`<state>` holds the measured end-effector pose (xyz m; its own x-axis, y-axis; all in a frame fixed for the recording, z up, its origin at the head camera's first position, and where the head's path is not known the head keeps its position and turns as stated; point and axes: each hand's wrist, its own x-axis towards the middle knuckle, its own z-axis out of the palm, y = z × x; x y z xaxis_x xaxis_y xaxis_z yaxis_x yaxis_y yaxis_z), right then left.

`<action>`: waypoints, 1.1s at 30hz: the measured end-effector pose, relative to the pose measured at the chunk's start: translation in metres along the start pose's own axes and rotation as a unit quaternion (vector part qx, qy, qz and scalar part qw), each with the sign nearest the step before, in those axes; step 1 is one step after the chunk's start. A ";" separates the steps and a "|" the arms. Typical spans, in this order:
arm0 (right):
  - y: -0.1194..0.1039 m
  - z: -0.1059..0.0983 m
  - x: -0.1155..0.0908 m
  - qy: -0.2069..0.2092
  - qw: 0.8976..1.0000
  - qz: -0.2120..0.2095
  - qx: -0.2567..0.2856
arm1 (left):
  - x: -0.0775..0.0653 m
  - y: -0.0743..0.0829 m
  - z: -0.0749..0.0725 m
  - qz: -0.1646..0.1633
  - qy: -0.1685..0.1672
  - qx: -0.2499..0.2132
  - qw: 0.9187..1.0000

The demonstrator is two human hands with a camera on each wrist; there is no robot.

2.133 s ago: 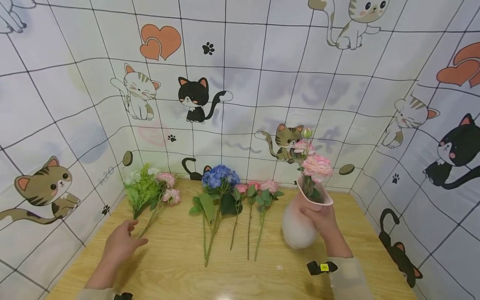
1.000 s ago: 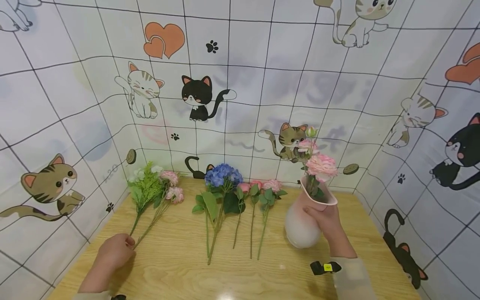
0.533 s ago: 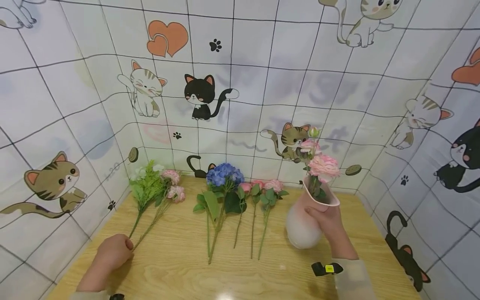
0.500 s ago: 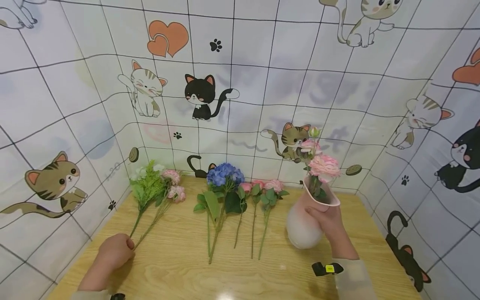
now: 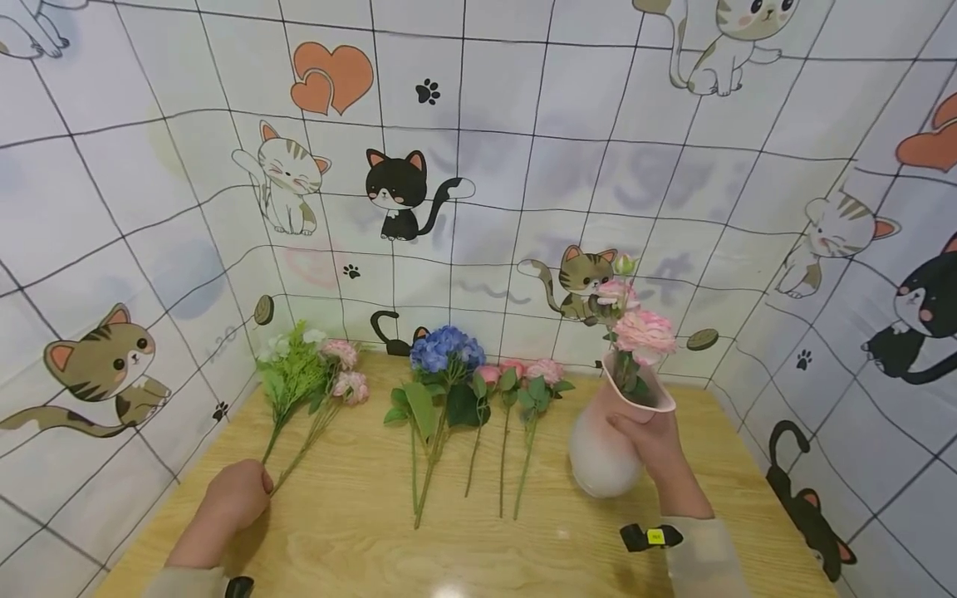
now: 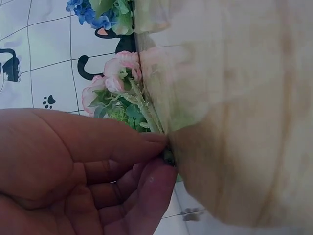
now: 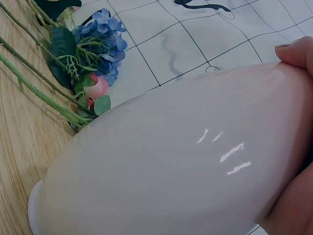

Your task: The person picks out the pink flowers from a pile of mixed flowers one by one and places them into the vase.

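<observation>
At the left of the table, my left hand (image 5: 235, 496) has its thumb and forefinger at the lower ends of two artificial flower stems. The left wrist view shows them pinching a dark green stem end (image 6: 168, 157) close to the wood; which flower it belongs to I cannot tell. Above the hand lie a leafy green spray with white blooms (image 5: 287, 378) and a pink-flowered stem (image 5: 350, 387). My right hand (image 5: 658, 448) grips the neck of a pink-and-white vase (image 5: 601, 457), which leans slightly. Pink flowers (image 5: 645, 332) and a bud stand in it.
Mid-table lies a blue hydrangea (image 5: 447, 349) with broad leaves. Between it and the vase are several pink roses (image 5: 544, 371), stems toward the front. A cat-print cloth (image 5: 493, 183) encloses the wooden table (image 5: 336, 540) at the back and sides.
My left hand, spread beside the stems two seconds ago, has come down toward their lower ends and its fingers have closed. The right hand keeps hold of the vase in the same place.
</observation>
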<state>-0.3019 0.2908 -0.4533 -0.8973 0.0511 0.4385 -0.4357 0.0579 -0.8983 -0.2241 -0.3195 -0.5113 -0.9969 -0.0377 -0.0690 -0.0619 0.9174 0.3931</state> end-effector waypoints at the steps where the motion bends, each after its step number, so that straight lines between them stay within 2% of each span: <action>1: 0.000 0.000 0.000 0.001 1.000 0.000 0.000 | 0.000 0.001 0.000 0.004 0.004 -0.003 1.000; 4: -0.001 -0.001 0.001 0.002 1.000 0.000 -0.004 | 0.001 0.005 0.002 0.016 0.002 -0.023 1.000; 11: -0.001 -0.002 0.001 -0.002 1.000 0.003 -0.008 | 0.002 0.010 0.002 0.000 -0.019 -0.040 0.999; 19: -0.002 -0.001 0.001 0.009 1.000 0.013 -0.004 | 0.003 0.010 0.002 0.006 -0.029 -0.087 0.996; 26: 0.000 -0.003 0.000 0.013 1.000 0.018 -0.019 | 0.008 0.011 0.000 0.015 -0.038 -0.086 0.995; 33: 0.000 -0.001 0.001 -0.007 1.000 -0.014 -0.003 | 0.010 0.008 0.001 0.019 -0.040 -0.092 0.995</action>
<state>-0.3032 0.2920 -0.4528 -0.8857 0.0352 0.4629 -0.4602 0.0646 -0.8854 -0.2347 -0.3119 -0.5097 -0.9920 0.0346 -0.1211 -0.0391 0.8291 0.5578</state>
